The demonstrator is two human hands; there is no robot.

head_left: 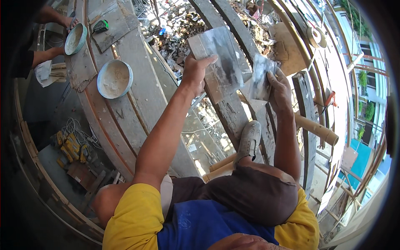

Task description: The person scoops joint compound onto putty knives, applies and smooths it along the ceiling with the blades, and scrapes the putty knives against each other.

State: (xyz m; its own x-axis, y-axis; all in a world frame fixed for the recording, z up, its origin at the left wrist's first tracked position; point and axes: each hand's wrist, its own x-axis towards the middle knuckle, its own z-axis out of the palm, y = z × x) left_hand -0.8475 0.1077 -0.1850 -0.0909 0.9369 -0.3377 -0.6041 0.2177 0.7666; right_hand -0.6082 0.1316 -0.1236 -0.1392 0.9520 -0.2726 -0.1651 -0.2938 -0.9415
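Observation:
My left hand (195,75) is closed on the near left edge of a flat rectangular board (225,58), its thumb on top. The board has pale brown sides and a grey face smeared with white. My right hand (281,91) grips a smaller thin rectangular plate (259,79) with similar grey and white smears. Its thumb lies over the right edge; the other fingers are mostly hidden. Board and plate are held side by side above the wooden planks (233,112), close together. I cannot tell whether they touch.
Two pale blue bowls of whitish paste, one nearer (115,79) and one farther (76,39), rest on the planks. Another person's hand (70,23) is by the farther bowl. A green-and-black tape measure (101,26) lies nearby. Rubble (179,41) shows through gaps. A bamboo pole (318,129) juts out right.

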